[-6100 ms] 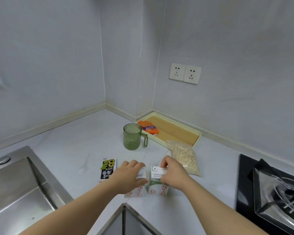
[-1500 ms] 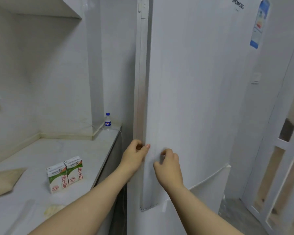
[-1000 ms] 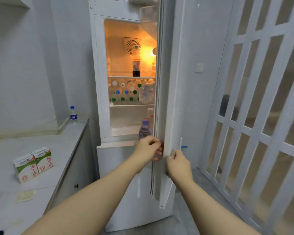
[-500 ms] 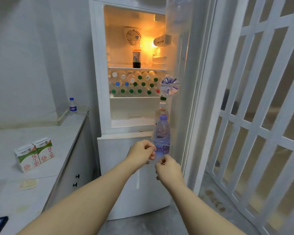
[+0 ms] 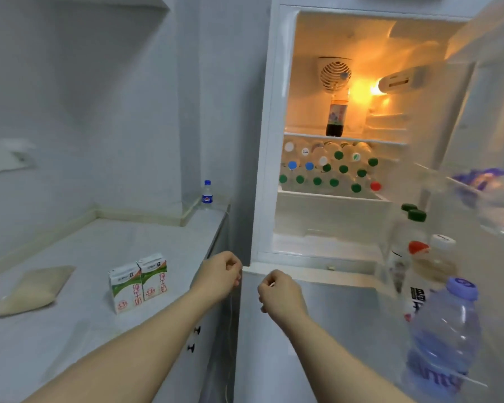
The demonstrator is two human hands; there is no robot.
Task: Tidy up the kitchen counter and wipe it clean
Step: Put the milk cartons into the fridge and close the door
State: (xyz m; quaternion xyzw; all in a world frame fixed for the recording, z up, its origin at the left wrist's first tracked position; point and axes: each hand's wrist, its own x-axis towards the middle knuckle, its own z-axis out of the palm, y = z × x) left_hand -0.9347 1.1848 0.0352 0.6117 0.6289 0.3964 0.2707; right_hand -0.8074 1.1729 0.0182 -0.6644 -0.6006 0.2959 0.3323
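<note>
Two small milk cartons [image 5: 138, 282] stand side by side on the white counter [image 5: 70, 330], left of the fridge. The fridge [image 5: 332, 222] has its upper door swung wide to the right and its light on. My left hand [image 5: 220, 276] hovers with curled fingers at the counter's right edge, beside the fridge's lower left corner, holding nothing. My right hand [image 5: 280, 295] floats in front of the lower fridge door, fingers curled and empty. Both hands are apart from the cartons.
A bag of pale grains [image 5: 32, 289] lies on the counter at the left. A small water bottle [image 5: 207, 194] stands at the counter's back corner. Several bottles fill the fridge shelf [image 5: 329, 167], and more stand in the open door [image 5: 442, 330] at right.
The fridge door has swung fully open to the right. Both hands have let go of it and moved left, towards the counter edge. My view has turned left.
</note>
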